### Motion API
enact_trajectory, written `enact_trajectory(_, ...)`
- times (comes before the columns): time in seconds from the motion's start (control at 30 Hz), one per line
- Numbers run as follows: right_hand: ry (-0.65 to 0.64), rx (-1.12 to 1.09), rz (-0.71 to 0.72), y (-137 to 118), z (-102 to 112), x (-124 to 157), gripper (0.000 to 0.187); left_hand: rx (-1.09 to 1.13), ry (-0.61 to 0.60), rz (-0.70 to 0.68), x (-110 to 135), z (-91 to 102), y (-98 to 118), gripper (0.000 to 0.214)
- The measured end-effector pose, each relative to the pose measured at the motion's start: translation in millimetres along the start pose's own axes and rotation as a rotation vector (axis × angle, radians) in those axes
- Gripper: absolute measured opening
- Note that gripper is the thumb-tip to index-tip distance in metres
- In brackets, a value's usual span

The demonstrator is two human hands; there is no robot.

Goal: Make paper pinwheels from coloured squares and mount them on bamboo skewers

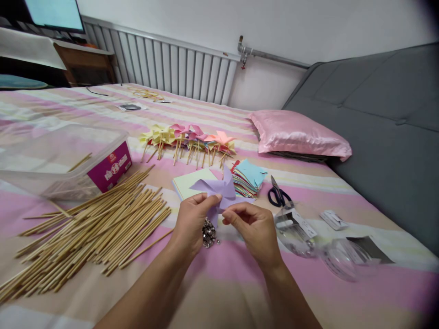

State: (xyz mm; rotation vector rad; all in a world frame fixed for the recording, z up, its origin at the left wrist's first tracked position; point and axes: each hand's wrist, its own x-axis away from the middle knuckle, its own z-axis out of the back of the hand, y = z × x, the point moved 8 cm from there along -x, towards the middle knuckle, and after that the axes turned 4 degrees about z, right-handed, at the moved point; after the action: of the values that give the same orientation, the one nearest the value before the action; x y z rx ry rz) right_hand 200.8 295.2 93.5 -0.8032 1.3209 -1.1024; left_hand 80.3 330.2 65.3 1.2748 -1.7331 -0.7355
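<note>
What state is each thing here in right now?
purple pinwheel: folded, pinched by left hand and right hand
scissors: shut, lying flat
bamboo sticks: loose, in a spread pile
finished pinwheels: mounted on sticks, lying in a row
pins: heaped on the bed
screen: lit

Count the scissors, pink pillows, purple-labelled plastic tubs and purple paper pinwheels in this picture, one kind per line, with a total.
scissors: 1
pink pillow: 1
purple-labelled plastic tub: 1
purple paper pinwheel: 1, pinched between the left hand and the right hand
Total: 4
</note>
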Motion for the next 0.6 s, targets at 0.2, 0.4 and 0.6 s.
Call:
enact_trajectory(0.2, 0.101, 0.01, -0.071, 5, 5, -1, 0.017, -0.15, 0.056, -0.16, 3, 2.5, 5, 0.023)
enact_trajectory(0.4, 0.183, 0.059, -0.051, 6, 11, 0, 0.019, -0.153, 0.048, -0.176, 5, -0.4, 6, 0.018)
enact_trajectory(0.6, 0.26, 0.128, 0.021, 3, 17, 1, 0.018, -0.155, 0.047, -0.159, 7, -3.1, 5, 0.02)
